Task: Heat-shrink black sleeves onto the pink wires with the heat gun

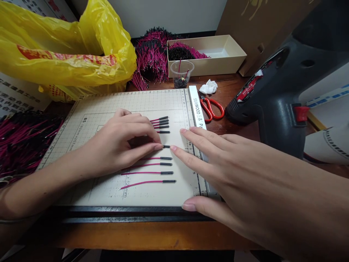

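Note:
Several short magenta wires with black sleeves lie roughly parallel on a cream gridded cutting board (169, 196). My left hand (122, 140) pinches one wire (166, 146) between thumb and index finger, close to its black sleeve; the rest of that wire is hidden under the hand. My right hand (218, 163) is palm down with fingers stretched out, its index fingertip at the sleeve's right end. Nearer me lies a wire (148, 181) with a bare metal tip at its left end. Beyond my left hand are more black sleeves (163, 122), their wires partly covered by my fingers.
A heat gun (275, 91) stands at the right, beside red-handled scissors (212, 108) and crumpled tissue (208, 87). Behind the board are a plastic cup (182, 72), a cream box (218, 65) and a wire heap (152, 54). A yellow bag (109, 36) and another wire pile (21, 145) occupy the left.

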